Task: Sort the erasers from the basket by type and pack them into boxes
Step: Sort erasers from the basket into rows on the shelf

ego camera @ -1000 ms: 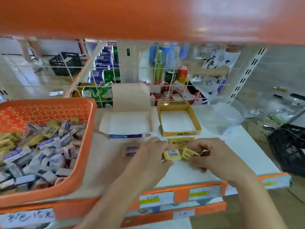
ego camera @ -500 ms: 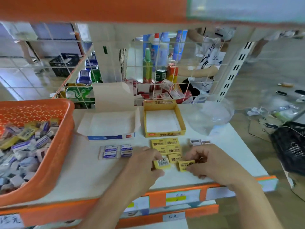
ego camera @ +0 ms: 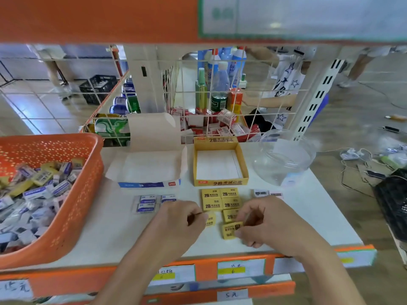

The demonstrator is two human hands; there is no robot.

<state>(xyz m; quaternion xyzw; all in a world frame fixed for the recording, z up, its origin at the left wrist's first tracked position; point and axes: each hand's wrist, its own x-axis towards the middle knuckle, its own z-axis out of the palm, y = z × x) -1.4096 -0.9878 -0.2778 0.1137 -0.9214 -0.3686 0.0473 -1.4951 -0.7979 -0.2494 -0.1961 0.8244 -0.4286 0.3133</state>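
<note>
Head view: orange basket (ego camera: 88, 194) held mixed erasers (ego camera: 37, 190), yellow box (ego camera: 220, 182) bare. Left hand (ego camera: 176, 221) pinched one yellow eraser (ego camera: 211, 221), right hand (ego camera: 271, 223) a second eraser (ego camera: 229, 231).

Both bare forearms are extended forward, side by side. The left hand (ego camera: 182, 219) is held knuckles-up, fingers curled, with a yellow eraser (ego camera: 210, 220) pinched at its fingertips. Just beside it, the right hand (ego camera: 267, 223) is curled, with a second yellow eraser (ego camera: 230, 231) pinched between thumb and fingers.

Orange perforated basket (ego camera: 83, 194); yellow erasers (ego camera: 221, 200); white-blue erasers (ego camera: 146, 204); yellow box (ego camera: 220, 182).
</note>
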